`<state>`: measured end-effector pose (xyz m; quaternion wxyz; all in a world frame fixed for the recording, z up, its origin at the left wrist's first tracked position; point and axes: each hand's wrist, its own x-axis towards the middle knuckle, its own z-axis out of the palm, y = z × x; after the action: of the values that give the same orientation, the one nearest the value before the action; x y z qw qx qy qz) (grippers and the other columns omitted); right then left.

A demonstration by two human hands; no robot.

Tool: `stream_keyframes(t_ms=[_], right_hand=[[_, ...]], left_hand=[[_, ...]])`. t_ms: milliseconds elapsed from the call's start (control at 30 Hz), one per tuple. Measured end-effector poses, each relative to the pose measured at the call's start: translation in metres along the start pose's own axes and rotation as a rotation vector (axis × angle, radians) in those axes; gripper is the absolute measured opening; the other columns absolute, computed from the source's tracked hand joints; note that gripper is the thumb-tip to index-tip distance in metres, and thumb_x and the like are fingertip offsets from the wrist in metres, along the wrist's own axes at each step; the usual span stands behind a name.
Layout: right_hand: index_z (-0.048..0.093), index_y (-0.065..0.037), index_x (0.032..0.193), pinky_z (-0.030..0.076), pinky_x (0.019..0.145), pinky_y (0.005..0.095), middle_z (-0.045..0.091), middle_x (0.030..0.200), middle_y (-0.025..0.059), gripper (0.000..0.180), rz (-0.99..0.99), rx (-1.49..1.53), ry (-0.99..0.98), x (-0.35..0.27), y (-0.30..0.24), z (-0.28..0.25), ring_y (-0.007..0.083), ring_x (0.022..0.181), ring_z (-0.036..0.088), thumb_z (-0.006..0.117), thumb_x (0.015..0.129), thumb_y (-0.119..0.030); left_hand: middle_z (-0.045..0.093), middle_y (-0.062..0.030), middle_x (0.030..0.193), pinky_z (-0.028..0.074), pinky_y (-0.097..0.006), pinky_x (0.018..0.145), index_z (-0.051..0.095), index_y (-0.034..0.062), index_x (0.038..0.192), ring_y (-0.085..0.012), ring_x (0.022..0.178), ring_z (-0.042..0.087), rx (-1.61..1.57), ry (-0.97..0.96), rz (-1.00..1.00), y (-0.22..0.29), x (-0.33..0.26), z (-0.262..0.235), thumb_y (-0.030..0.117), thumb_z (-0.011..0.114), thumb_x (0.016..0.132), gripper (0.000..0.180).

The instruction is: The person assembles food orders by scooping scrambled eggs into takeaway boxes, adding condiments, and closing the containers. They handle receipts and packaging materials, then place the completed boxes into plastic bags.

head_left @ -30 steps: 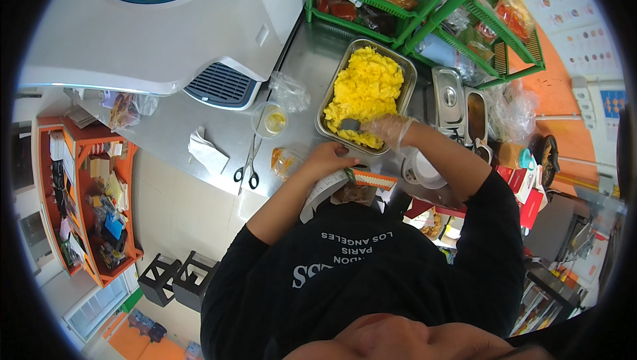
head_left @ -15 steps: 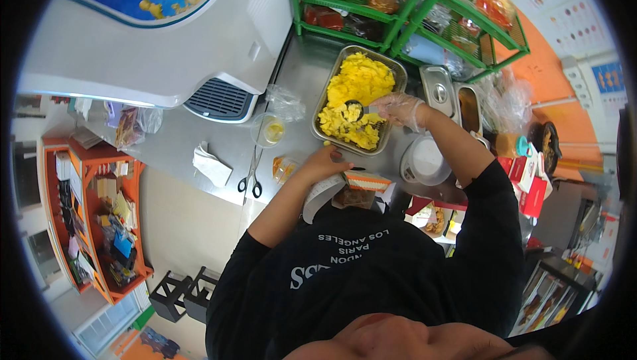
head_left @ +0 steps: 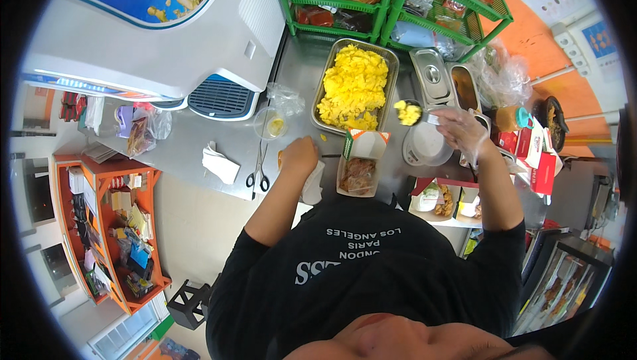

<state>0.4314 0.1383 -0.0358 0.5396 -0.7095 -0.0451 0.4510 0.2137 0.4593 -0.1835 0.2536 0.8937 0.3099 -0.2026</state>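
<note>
The right hand (head_left: 459, 132), in a thin clear glove, is clamped on the handle of a metal spoon (head_left: 413, 114) loaded with yellow scrambled egg. The spoon hangs at about three o'clock from the rectangular steel tray of yellow scrambled egg (head_left: 356, 85) and at about one o'clock from the open red-and-white paper food box (head_left: 359, 166), which holds a brown portion of food. The left hand (head_left: 300, 156) is bare, fingers curled together, resting on a white cloth on the grey steel tabletop (head_left: 199, 136), just beside the box at its nine o'clock; whether it grips the cloth I cannot tell.

At nine o'clock from the left hand lie black-handled scissors (head_left: 257, 169) and a folded white napkin (head_left: 219, 162). A small clear plastic cup (head_left: 271, 123) stands at eleven o'clock from that hand. A round white bowl (head_left: 427, 145) sits just below the spoon. Green wire shelves (head_left: 388, 1) with packaged goods stand at twelve o'clock behind the tray.
</note>
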Motion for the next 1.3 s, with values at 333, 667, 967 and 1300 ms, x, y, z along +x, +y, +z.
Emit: stream_keyframes(t_ms=[333, 667, 967, 1300], right_hand=[[0.066, -0.009, 0.124, 0.037, 0.052, 0.0184, 0.062, 0.088, -0.0016, 0.028, -0.155, 0.252, 0.205, -0.075, 0.065, -0.013, 0.0041, 0.065, 0.050, 0.057, 0.097, -0.004], [0.065, -0.006, 0.125, 0.040, 0.058, 0.0190, 0.060, 0.090, -0.0032, 0.025, -0.178, 0.187, 0.292, -0.139, 0.107, 0.001, 0.0046, 0.068, 0.051, 0.056, 0.102, -0.011], [0.066, -0.005, 0.126, 0.034, 0.051, 0.0207, 0.054, 0.076, -0.0037, 0.027, -0.019, 0.166, 0.405, -0.216, 0.188, 0.010, 0.0055, 0.058, 0.044, 0.058, 0.101, -0.012], [0.045, -0.008, 0.141, 0.053, 0.088, 0.0477, 0.057, 0.119, 0.0244, 0.047, -0.029, -0.788, 0.678, -0.151, 0.299, 0.105, 0.0427, 0.105, 0.063, 0.043, 0.095, -0.001]], left_hand=[[0.072, -0.0194, 0.112, 0.055, -0.046, 0.091, 0.070, 0.0039, 0.110, -0.0378, 0.108, 0.068, 0.033, 0.077, -0.054, 0.016, 0.043, 0.032, 0.037, 0.074, 0.086, 0.042], [0.071, -0.0193, 0.112, 0.054, -0.046, 0.088, 0.069, 0.0053, 0.110, -0.0362, 0.107, 0.068, 0.120, 0.200, 0.125, 0.062, 0.016, -0.041, 0.044, 0.071, 0.087, 0.046], [0.072, -0.0133, 0.098, 0.053, -0.044, 0.078, 0.066, 0.0077, 0.113, -0.0326, 0.089, 0.069, -0.065, -0.474, 0.732, 0.144, -0.102, -0.028, 0.041, 0.071, 0.089, 0.041], [0.067, -0.0115, 0.118, 0.052, -0.035, 0.086, 0.063, 0.0063, 0.112, -0.0207, 0.102, 0.067, -0.078, -0.688, 0.833, 0.158, -0.115, 0.027, 0.010, 0.059, 0.093, 0.020]])
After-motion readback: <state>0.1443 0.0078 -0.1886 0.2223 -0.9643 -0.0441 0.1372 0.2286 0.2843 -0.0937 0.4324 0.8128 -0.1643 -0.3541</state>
